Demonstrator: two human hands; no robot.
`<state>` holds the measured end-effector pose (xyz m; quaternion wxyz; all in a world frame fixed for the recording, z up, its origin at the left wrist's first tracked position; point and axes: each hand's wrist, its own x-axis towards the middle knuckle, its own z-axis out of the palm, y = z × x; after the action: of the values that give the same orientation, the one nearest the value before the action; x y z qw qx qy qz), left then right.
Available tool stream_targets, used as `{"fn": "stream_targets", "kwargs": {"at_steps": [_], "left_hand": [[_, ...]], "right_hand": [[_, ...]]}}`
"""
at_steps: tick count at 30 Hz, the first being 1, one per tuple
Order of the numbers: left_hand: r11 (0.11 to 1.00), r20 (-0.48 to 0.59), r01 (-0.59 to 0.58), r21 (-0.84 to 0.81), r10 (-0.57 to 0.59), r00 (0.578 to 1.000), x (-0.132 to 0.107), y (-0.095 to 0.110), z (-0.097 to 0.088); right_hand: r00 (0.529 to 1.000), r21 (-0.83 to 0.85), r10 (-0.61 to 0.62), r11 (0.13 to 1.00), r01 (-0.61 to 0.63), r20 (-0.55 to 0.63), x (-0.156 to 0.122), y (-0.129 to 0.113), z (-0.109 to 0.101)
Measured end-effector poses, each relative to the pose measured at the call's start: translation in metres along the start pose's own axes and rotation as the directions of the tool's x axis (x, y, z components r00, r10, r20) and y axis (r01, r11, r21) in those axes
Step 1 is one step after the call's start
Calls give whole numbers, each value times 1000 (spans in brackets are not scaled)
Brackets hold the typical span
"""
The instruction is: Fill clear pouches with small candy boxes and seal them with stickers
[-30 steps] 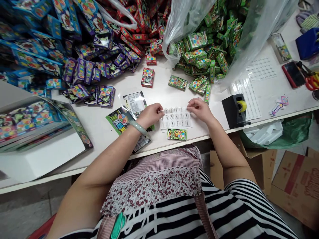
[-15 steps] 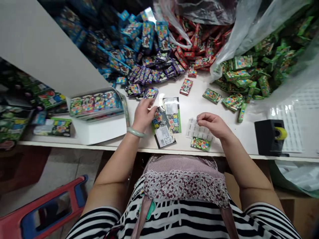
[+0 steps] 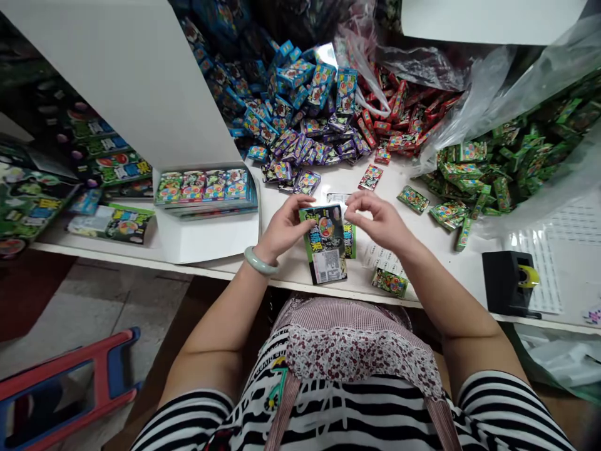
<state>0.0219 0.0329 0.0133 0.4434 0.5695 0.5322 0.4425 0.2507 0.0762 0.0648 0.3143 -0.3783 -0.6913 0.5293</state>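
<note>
White cardboard display box (image 3: 206, 245): stood left of centre; we counted four small printed boxes (image 3: 201, 188) across its front row: green, red, purple, blue.
Left hand (image 3: 287, 230): at mid-frame, it gripped the packet, thumb laid over its face.
Flat black-and-green printed packet (image 3: 326, 243): was at the centre, in the left hand; we could not tell whether its lower edge touched the tabletop.
Second black-and-green packet (image 3: 350, 241): lay partly hidden behind the first.
Right hand (image 3: 376, 219): thumb and forefinger were nearly together near the packet's upper corner; we could not tell if they pinched anything.
White sheet of round printed labels (image 3: 381, 255): lay right of centre, one small green printed box (image 3: 389, 283) at its lower edge.
Work so far: the front row looked filled; we judged the held packet unfinished.
Count: at least two packets, one label sheet, and four loose piles (blue (image 3: 295, 75), purple (image 3: 300, 145), red (image 3: 407, 141), green (image 3: 469, 169)), too jumbled to count.
</note>
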Motion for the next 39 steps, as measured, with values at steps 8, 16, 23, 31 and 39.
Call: {"fn": "stream_targets", "kwargs": {"at_steps": [8,16,23,31,39], "left_hand": [[992,13,-121,-44,122,992,-9,22,20],[988,-17,-151,-32,151,988,-8,24,21],[981,-158,-187,47,192,969,-8,25,36],[965,-207,-248,85,261,943,-11,17,41],[955,185,-37,-293,94,978,-49,1,36]], "right_hand": [[972,-200,135,975,-96,193,30,-27,-5],[951,-172,273,953,-248,143,33,-24,3],[947,-144,313,943,-301,67,31,-27,8],[907,23,412,909,-415,89,34,-16,10],[729,243,580,696,-675,363,29,-15,-1]]}}
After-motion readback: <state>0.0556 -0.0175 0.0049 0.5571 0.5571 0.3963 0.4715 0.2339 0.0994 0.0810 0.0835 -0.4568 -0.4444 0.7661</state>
